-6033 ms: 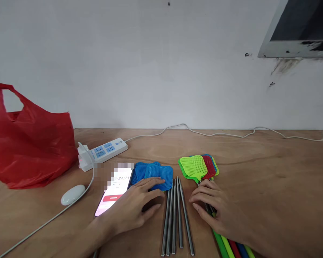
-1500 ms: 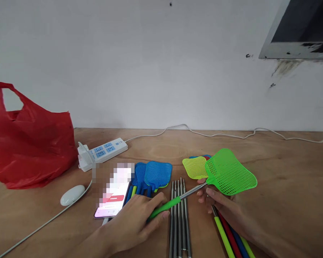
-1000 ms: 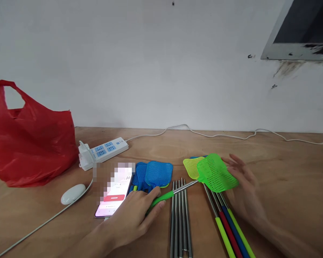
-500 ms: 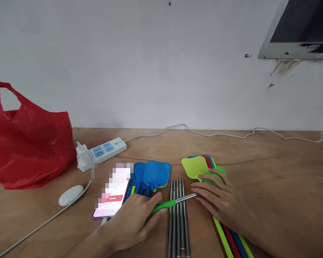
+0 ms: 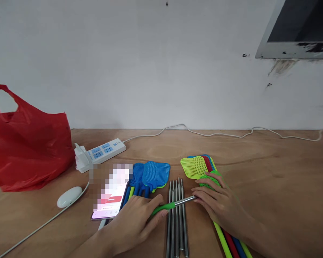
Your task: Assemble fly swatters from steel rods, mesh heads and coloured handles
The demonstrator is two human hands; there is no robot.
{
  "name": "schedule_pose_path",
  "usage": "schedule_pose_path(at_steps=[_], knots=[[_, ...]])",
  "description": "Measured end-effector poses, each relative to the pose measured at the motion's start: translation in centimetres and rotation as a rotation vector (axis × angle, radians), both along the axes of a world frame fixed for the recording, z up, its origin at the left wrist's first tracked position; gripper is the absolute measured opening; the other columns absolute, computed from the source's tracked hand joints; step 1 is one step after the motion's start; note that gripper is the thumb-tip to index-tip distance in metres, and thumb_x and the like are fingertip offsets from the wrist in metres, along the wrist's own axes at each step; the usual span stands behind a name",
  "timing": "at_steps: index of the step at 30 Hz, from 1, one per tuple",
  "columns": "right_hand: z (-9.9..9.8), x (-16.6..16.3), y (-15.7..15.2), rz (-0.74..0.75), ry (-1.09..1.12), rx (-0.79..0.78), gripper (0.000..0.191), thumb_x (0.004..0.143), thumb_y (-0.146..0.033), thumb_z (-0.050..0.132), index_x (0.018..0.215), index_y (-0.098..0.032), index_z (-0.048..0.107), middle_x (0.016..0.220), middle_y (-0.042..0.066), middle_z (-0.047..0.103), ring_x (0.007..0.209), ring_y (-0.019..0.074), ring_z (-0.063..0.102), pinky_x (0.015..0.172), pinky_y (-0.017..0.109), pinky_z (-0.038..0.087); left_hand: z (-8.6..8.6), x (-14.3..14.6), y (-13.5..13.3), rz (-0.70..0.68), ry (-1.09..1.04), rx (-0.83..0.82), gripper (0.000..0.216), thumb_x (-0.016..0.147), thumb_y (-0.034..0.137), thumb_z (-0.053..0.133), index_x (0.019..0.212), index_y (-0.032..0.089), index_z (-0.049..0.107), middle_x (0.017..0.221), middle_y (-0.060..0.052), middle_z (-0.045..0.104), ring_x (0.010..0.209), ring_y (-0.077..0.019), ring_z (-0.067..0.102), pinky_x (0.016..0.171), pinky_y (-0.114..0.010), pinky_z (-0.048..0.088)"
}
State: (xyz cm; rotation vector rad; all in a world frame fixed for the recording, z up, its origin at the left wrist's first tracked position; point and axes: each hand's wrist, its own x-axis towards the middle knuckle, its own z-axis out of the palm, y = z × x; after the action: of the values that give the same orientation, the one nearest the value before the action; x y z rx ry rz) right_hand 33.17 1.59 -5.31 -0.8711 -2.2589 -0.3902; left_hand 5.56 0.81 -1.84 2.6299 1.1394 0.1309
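Observation:
My left hand (image 5: 140,216) is closed around the green grip (image 5: 164,208) of a fly swatter, which slants over several metal rods (image 5: 177,215) on the table. The swatter's metal rod (image 5: 185,200) runs to my right hand (image 5: 220,200), whose fingers are closed around its far end. A green mesh swatter head (image 5: 210,182) shows behind those fingers, partly covered; its joint with the rod is hidden. Under and beside my right hand lie swatters with yellow-green (image 5: 195,167), red and blue heads. Blue swatters (image 5: 156,174) lie beyond my left hand.
A lit phone (image 5: 111,200) lies left of my left hand. Farther left are a white power strip (image 5: 104,152), a white oval device (image 5: 69,196) with a cable, and a red plastic bag (image 5: 32,143). A thin white cord (image 5: 212,134) runs along the wall.
The view has shifted slightly. My right hand's fingers have moved a little, and the green swatter head shows at a slightly different angle. My left hand keeps its hold on the green grip.

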Motion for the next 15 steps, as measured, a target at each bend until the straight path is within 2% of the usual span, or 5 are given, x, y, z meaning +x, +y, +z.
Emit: schedule_pose_path(at_steps=[9, 15], knots=[[0.1, 0.2, 0.1, 0.003, 0.009, 0.04, 0.019, 0.099, -0.014, 0.051, 0.101, -0.02, 0.069, 0.092, 0.001, 0.077, 0.095, 0.0232, 0.066, 0.098, 0.046, 0.043, 0.1, 0.3, -0.2, 0.01, -0.006, -0.036, 0.03, 0.108, 0.038, 0.029, 0.106, 0.023, 0.055, 0.092, -0.004, 0.071, 0.079, -0.0248, 0.068, 0.066, -0.032, 0.041], [1.0, -0.3, -0.4, 0.01, -0.063, 0.055, 0.021, 0.098, -0.011, 0.05, 0.096, -0.02, 0.068, 0.088, 0.003, 0.075, 0.095, 0.0243, 0.064, 0.099, 0.045, 0.041, 1.0, 1.2, -0.8, -0.014, 0.014, -0.02, 0.027, 0.108, 0.038, 0.032, 0.106, 0.023, 0.055, 0.091, -0.004, 0.071, 0.079, -0.0259, 0.069, 0.066, -0.032, 0.043]])
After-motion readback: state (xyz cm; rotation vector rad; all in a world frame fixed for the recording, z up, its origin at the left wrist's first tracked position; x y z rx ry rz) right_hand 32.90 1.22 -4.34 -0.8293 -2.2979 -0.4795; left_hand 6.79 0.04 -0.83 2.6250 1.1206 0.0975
